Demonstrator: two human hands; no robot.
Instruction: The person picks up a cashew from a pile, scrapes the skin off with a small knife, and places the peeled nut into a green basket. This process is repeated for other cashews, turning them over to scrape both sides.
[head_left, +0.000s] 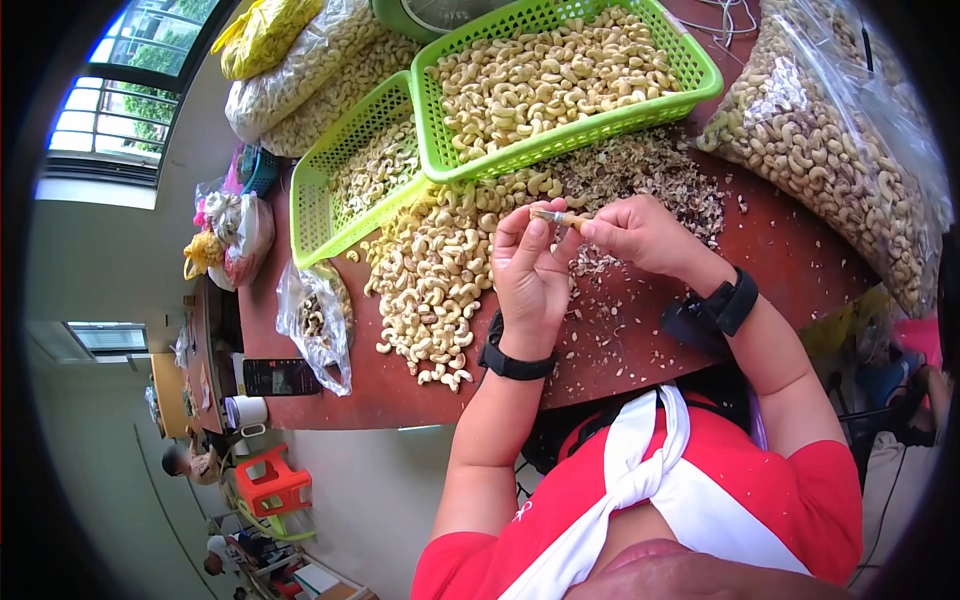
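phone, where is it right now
In the head view, the phone lies at the left end of the red table, beside the clear bag.

Small knife (568, 219), light-brown handle in right hand (642, 236), blade toward left hand (532, 275); pale cashew (540, 208) mostly hidden by left fingertips.

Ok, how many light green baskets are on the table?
2: a large basket at the back and a small basket to its left, both holding cashews. Another could be hidden behind them.
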